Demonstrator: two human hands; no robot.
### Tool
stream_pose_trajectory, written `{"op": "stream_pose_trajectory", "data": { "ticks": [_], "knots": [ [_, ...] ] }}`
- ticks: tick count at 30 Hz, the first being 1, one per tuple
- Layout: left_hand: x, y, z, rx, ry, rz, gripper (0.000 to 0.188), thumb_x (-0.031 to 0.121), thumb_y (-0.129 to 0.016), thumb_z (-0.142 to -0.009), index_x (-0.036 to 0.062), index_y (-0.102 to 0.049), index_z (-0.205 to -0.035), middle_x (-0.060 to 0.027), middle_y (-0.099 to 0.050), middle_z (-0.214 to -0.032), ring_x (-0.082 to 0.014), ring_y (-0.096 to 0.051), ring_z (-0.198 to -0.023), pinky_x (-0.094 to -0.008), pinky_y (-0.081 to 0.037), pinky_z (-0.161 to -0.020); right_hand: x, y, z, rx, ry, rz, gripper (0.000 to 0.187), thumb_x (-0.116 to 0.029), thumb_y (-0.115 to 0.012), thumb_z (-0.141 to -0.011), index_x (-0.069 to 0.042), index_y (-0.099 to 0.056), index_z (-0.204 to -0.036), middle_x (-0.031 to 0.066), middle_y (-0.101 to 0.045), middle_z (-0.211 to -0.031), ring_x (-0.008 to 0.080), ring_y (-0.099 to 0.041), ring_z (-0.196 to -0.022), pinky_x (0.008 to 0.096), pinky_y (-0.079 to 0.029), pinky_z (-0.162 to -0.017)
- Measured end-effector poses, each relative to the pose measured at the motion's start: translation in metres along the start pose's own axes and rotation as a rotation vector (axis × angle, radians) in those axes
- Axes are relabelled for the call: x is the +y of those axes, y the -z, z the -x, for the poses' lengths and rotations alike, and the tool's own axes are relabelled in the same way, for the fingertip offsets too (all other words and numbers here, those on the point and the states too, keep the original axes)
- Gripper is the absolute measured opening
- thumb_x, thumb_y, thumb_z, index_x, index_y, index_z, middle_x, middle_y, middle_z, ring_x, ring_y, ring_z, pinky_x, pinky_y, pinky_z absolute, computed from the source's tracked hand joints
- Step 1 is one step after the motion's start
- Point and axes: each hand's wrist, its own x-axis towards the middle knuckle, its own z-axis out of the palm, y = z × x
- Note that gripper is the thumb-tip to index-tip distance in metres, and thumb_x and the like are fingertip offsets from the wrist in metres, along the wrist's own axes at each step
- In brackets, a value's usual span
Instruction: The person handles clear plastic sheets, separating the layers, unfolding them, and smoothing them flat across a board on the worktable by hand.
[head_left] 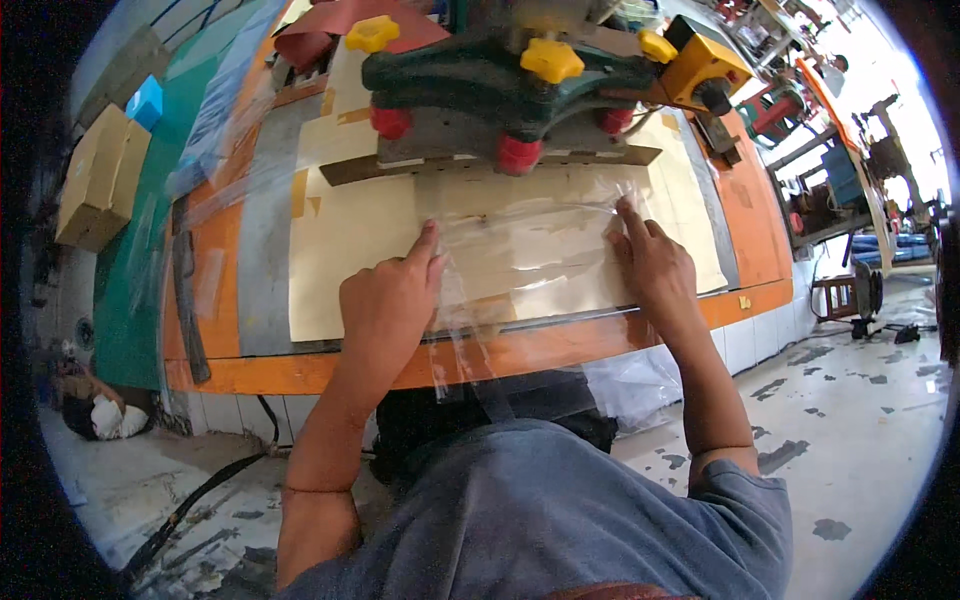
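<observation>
A clear plastic sheet (545, 240) is stretched between my two hands over a cream-coloured board (350, 235), its near end draping past the bench edge. My left hand (392, 295) grips the sheet's left side, index finger extended and thumb close beside it. At the opposite side my right hand (657, 262) has the sheet between thumb and fingers, with the index finger pointing forward. Just beyond my fingertips is a dark green machine head (460, 85) with yellow knobs (551, 60) and red round fittings (519, 154). A brown strip (350, 172) runs along its lower front.
The bench has an orange front edge (270, 375). A dark metal bar (188, 300) lies at its left. A yellow control box (708, 70) is at the upper right. On the left, a cardboard box (103, 178) stands on a green surface (125, 300). A black cable (200, 490) crosses the floor.
</observation>
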Motion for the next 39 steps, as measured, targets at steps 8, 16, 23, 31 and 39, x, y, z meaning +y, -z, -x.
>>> {"op": "stream_pose_trajectory", "data": {
  "ticks": [8, 16, 23, 31, 39],
  "knots": [
    [-0.001, -0.009, -0.001, 0.098, -0.031, -0.032, 0.041, 0.039, -0.059, -0.098, 0.0213, -0.064, -0.135, -0.0113, -0.068, -0.064, -0.0303, -0.069, -0.058, -0.0419, -0.056, -0.056, -0.008, 0.011, 0.001, -0.039, -0.065, -0.020, 0.048, -0.038, -0.051, -0.103, -0.017, -0.049, -0.146, 0.0198, -0.068, -0.101, 0.0393, -0.069, -0.087, 0.0489, -0.054, -0.077],
    [0.002, -0.001, 0.001, 0.087, -0.022, -0.026, 0.041, 0.037, -0.061, -0.097, 0.0198, -0.065, -0.133, -0.0100, -0.069, -0.067, -0.0274, -0.071, -0.066, -0.0408, -0.056, -0.059, -0.007, 0.009, 0.000, -0.026, -0.055, -0.028, 0.049, -0.039, -0.051, -0.103, -0.016, -0.049, -0.146, 0.0186, -0.068, -0.101, 0.0391, -0.069, -0.086, 0.0492, -0.055, -0.075],
    [-0.003, -0.009, 0.002, 0.142, -0.049, -0.042, 0.041, 0.037, -0.061, -0.097, 0.0197, -0.065, -0.134, -0.0101, -0.069, -0.065, -0.0272, -0.071, -0.064, -0.0399, -0.056, -0.060, -0.005, 0.005, 0.001, 0.011, 0.001, -0.018, 0.048, -0.040, -0.051, -0.102, -0.017, -0.047, -0.144, 0.0184, -0.066, -0.097, 0.0383, -0.070, -0.079, 0.0506, -0.056, -0.068],
    [0.000, -0.006, 0.000, 0.048, -0.006, -0.005, 0.044, 0.040, -0.057, -0.099, 0.0224, -0.059, -0.140, -0.0129, -0.069, -0.068, -0.0325, -0.070, -0.063, -0.0450, -0.056, -0.059, -0.011, 0.012, 0.001, -0.025, -0.063, -0.027, 0.047, -0.037, -0.053, -0.102, -0.016, -0.051, -0.145, 0.0184, -0.069, -0.099, 0.0386, -0.069, -0.085, 0.0487, -0.055, -0.076],
    [0.000, -0.001, 0.001, -0.003, 0.023, 0.033, 0.046, 0.042, -0.053, -0.101, 0.0243, -0.055, -0.143, -0.0168, -0.069, -0.071, -0.0367, -0.070, -0.064, -0.0496, -0.056, -0.061, -0.004, 0.007, 0.002, -0.014, -0.035, -0.047, 0.050, -0.043, -0.049, -0.102, -0.018, -0.048, -0.146, 0.0184, -0.068, -0.102, 0.0400, -0.070, -0.087, 0.0509, -0.055, -0.076]
  ]
}}
